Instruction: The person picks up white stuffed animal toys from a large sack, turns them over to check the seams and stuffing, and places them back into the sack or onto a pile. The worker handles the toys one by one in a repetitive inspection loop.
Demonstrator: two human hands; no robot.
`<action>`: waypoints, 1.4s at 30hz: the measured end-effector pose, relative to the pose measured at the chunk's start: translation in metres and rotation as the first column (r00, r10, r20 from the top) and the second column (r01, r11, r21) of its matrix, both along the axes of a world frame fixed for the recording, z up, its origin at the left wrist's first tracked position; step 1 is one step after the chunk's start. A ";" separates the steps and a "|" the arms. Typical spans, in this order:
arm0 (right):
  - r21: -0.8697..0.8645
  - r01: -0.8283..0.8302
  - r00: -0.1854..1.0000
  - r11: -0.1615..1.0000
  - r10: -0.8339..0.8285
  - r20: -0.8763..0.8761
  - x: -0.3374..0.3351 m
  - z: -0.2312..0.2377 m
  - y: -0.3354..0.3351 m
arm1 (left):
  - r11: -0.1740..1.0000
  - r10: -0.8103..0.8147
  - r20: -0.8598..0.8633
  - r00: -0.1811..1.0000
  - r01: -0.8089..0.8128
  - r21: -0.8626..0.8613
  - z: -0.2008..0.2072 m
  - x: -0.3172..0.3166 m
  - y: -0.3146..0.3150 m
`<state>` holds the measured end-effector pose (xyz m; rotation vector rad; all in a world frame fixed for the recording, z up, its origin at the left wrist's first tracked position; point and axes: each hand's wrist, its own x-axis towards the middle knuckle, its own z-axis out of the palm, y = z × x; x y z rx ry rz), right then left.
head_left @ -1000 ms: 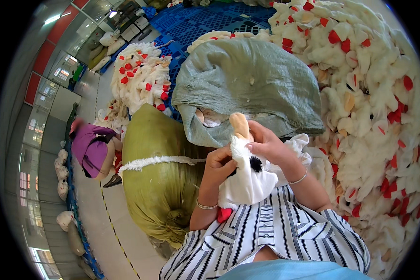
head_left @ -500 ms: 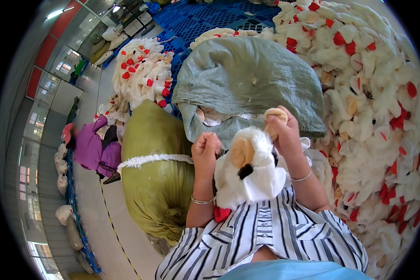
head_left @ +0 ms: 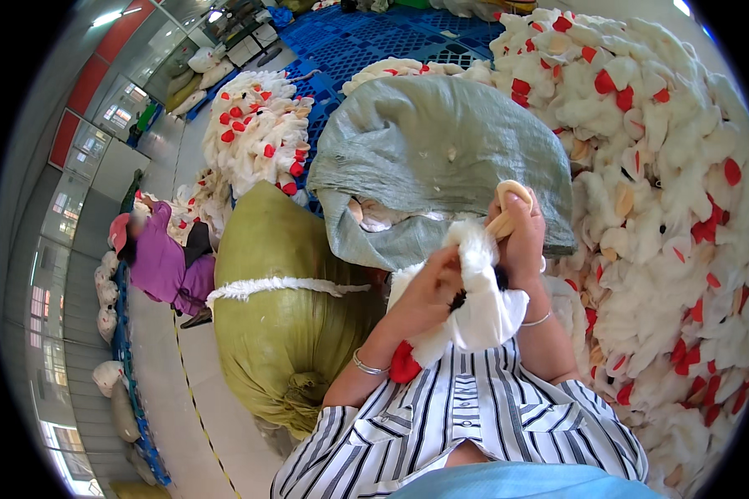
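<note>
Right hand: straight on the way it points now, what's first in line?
Likely the grey-green sack. The right hand, gripping a tan part of the white plush piece, points up the picture toward it; depth is unclear from this view.

Person wears white shirt [head_left: 508, 416], dark vertical stripes, buttons, chest pockets. Silvery bracelet [head_left: 363, 366] on left wrist at six o'clock, another bracelet [head_left: 538, 320] on right at four. Pale blue cloth [head_left: 524, 484], five o'clock.

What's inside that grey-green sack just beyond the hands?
Through the opening of the grey-green sack, some white and tan soft material shows. The sack's cloth covers everything deeper inside, so that can't be seen.
</note>
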<state>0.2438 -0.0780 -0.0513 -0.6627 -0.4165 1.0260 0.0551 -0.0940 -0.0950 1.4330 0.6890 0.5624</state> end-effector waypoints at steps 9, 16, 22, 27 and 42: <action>0.064 0.055 0.996 0.996 -0.059 0.067 0.011 0.001 0.003 | 0.933 -0.069 0.086 0.994 0.033 0.357 0.036 0.003 -0.019; 0.070 0.041 0.993 0.997 -0.048 0.105 0.003 -0.002 0.009 | 0.973 -0.175 -0.082 0.981 0.185 0.141 0.029 -0.003 -0.022; 0.046 0.130 0.985 0.990 -0.134 0.111 0.024 0.015 0.007 | 0.868 0.299 -0.259 0.918 -0.150 0.473 0.040 -0.047 0.001; 0.132 0.151 0.959 0.980 -0.177 0.220 0.020 0.023 0.012 | 0.692 0.623 -0.202 0.756 -0.411 0.594 0.043 -0.087 0.027; 0.018 0.064 0.832 0.998 -0.064 0.552 0.002 0.020 0.035 | 0.669 0.491 0.248 0.835 -0.544 0.507 0.053 -0.094 0.031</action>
